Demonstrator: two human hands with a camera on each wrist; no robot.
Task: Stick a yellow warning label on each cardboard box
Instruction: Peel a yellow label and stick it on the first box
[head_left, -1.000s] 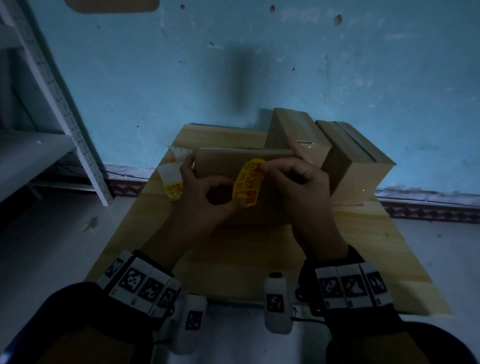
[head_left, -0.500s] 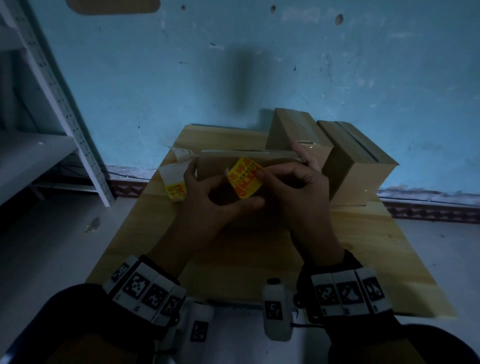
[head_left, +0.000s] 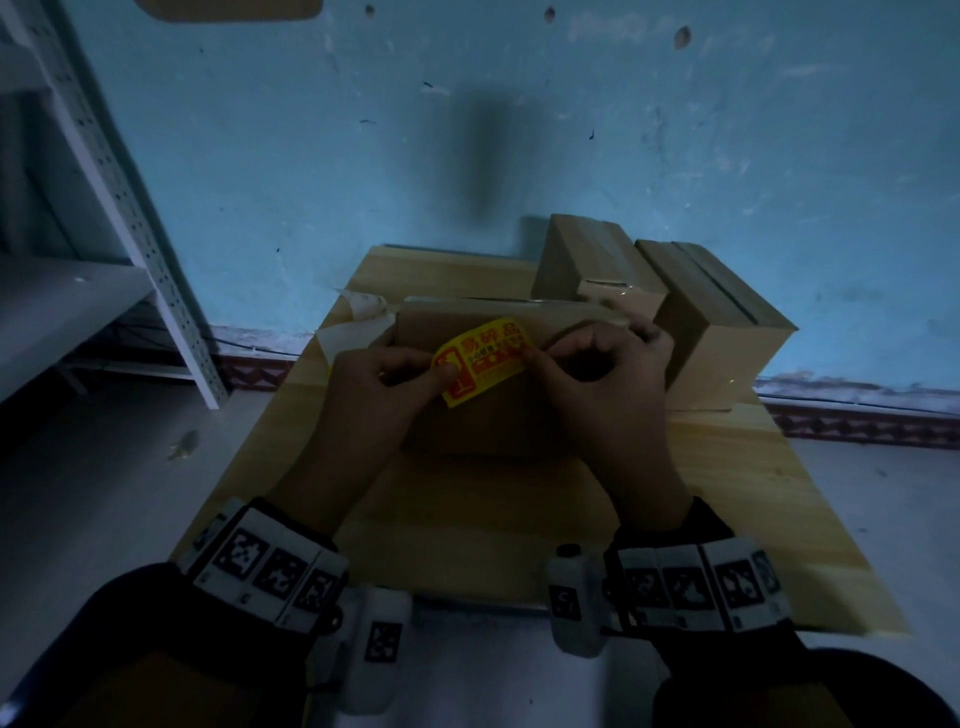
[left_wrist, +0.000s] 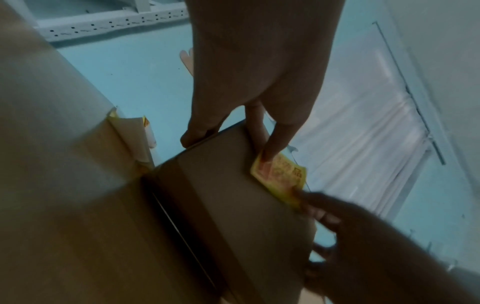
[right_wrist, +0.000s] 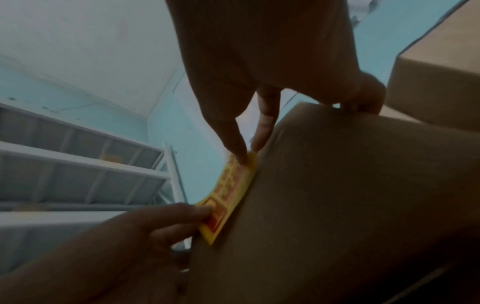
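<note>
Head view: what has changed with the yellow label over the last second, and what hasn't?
The yellow label went from curled and nearly upright between the hands to spread flat against the front box. The left hand pinches its left end, the right hand its right end. Both hands kept hold; the two rear boxes and backing strip stayed put.

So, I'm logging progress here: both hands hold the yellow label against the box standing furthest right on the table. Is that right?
Not quite. The left hand and right hand do hold the yellow label, but against the near box in front of the person, not the rightmost box, which stands untouched behind it. The head view shows this.
</note>
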